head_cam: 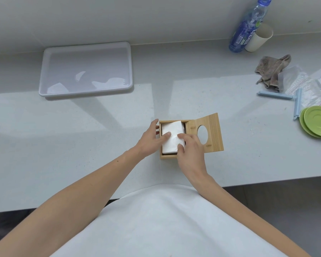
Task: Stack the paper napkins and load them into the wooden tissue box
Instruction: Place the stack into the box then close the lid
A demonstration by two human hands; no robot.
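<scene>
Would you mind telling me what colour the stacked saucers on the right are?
The saucers are light green, clearest in the head view.

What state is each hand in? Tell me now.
Left hand: open, thumb resting on the napkins in the wooden box.
Right hand: fingers bent onto the napkins; pressing or pinching, cannot tell.

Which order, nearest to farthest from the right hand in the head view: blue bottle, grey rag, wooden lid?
1. wooden lid, open, immediately right of the right hand.
2. grey rag, back right on the counter.
3. blue bottle, farthest back right, against the wall.
</scene>
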